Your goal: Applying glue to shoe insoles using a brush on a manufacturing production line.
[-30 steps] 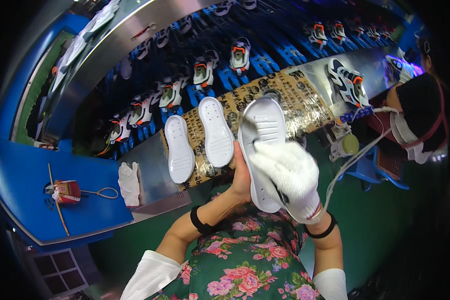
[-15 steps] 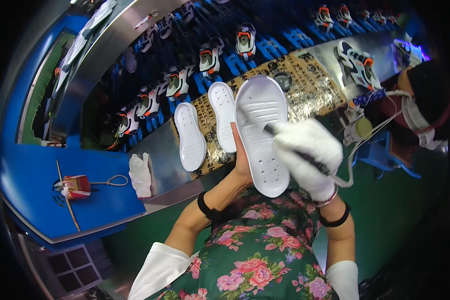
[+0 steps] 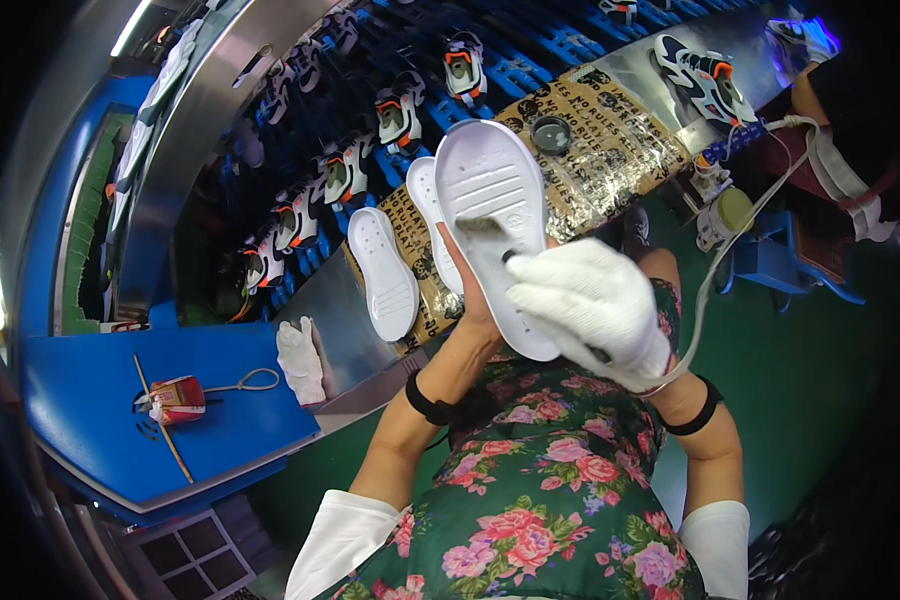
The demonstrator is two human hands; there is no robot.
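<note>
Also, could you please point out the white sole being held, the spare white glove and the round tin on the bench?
white sole (image 3: 485, 185): head view, upper tread face.
spare white glove (image 3: 298, 362): head view, palm.
round tin (image 3: 551, 133): head view, rim.

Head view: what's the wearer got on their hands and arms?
Left hand is bare, with a black band at the wrist. Right hand wears a white knit glove, with a black band at that wrist. Both arms have white sleeve covers near the elbows.
</note>
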